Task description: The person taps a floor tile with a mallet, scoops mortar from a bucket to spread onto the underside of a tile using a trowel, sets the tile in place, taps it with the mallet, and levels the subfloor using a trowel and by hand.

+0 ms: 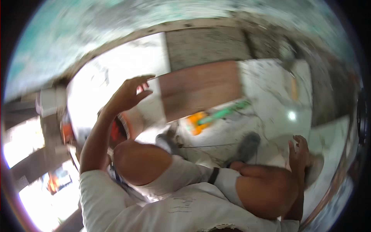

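My left hand [133, 92] is stretched out over the white floor tiles, thumb and fingers apart, with nothing visible in it. Its fingertips come close to the left edge of a reddish-brown tile [199, 89]; whether they touch it I cannot tell. Off to the right, my right hand [298, 152] hangs beside my knee with loosely bent, separated fingers and holds nothing. Between my feet and the brown tile lies a tool with an orange head [199, 123] and a green handle [228, 112], blurred by motion.
Farther right, a trowel-like tool with a wooden handle [294, 89] rests on a white tile [266, 83]. Bare grey ground [208, 46] lies behind the brown tile. An orange bucket [129, 121] stands by my left knee. A blue-green wall [185, 9] runs along the far side.
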`<state>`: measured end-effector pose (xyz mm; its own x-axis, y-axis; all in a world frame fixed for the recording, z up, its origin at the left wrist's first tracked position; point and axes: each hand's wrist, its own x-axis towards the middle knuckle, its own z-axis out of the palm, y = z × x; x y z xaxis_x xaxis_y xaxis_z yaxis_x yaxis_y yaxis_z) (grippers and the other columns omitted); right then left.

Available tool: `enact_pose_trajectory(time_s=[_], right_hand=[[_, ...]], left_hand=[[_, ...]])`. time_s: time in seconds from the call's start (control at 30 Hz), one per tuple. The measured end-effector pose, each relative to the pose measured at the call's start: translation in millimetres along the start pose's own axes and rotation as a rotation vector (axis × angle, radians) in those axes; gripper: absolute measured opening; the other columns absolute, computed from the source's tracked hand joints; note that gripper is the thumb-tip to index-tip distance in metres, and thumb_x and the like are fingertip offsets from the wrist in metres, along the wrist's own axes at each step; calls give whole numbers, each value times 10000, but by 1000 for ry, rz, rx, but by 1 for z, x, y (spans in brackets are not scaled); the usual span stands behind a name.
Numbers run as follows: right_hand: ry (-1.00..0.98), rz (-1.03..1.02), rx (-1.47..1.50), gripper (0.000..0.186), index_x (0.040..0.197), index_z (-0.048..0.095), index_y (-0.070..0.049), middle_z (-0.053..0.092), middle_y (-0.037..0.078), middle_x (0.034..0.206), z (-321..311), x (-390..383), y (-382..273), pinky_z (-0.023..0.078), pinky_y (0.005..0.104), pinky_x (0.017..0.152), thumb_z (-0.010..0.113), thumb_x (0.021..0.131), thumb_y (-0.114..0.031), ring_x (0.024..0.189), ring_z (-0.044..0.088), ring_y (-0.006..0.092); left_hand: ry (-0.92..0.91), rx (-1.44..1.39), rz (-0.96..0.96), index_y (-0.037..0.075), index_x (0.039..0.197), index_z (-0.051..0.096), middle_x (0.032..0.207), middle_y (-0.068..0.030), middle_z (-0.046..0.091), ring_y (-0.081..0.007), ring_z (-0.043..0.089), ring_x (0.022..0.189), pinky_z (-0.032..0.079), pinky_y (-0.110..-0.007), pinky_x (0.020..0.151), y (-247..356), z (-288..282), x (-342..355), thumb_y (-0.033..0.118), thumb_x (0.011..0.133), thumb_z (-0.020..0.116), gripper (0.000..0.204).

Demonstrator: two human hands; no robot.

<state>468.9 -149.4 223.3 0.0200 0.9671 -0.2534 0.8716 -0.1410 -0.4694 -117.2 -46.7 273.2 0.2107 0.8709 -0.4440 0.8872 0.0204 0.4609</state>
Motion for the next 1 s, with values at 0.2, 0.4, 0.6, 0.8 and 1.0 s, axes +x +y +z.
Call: enact_pose_trajectory(time_s=[0.2, 0.4, 0.6, 0.8, 1.0], right_hand=[[-207, -690, -183, 306, 1052, 588, 30, 585, 191, 1088, 64, 129, -155, 447, 436, 874, 628, 868, -211, 1024, 561, 357], [-85, -476, -477, 449, 1157, 549, 25, 589, 243, 1103, 109, 266, -147, 446, 449, 896, 637, 874, -311, 1047, 562, 413], [101, 94, -651, 786, 1371, 403, 10, 477, 278, 1333, 92, 304, 28, 371, 472, 1044, 610, 842, -533, 1253, 447, 422], [29, 345, -540, 730, 1306, 475, -13, 549, 235, 1262, 77, 303, 51, 460, 480, 925, 565, 851, -577, 1161, 533, 399], [127, 306, -552, 485, 1105, 589, -48, 641, 168, 1079, 94, 288, 68, 498, 485, 831, 551, 888, -480, 1002, 619, 357]], left_hand=[[857, -185, -604, 11, 1128, 638, 894, -134, 673, -198, 645, 775, 510, -315, 745, -140, 13, -205, 220, 831, 691, 367], [1285, -16, -908, 43, 1066, 664, 961, -79, 677, -159, 645, 857, 510, -285, 764, -204, 118, -353, 61, 834, 664, 233], [1345, 19, -782, 31, 1262, 544, 1145, -114, 616, -241, 589, 1084, 476, -334, 910, -198, 123, -353, 197, 979, 486, 333], [1316, -346, -413, 15, 1283, 528, 1114, -104, 595, -175, 556, 1038, 447, -281, 903, -133, 36, -253, 133, 912, 636, 404], [1211, -215, -127, -1, 1280, 529, 1095, -98, 601, -160, 563, 1000, 472, -281, 858, -7, -23, -131, 27, 883, 611, 407]])
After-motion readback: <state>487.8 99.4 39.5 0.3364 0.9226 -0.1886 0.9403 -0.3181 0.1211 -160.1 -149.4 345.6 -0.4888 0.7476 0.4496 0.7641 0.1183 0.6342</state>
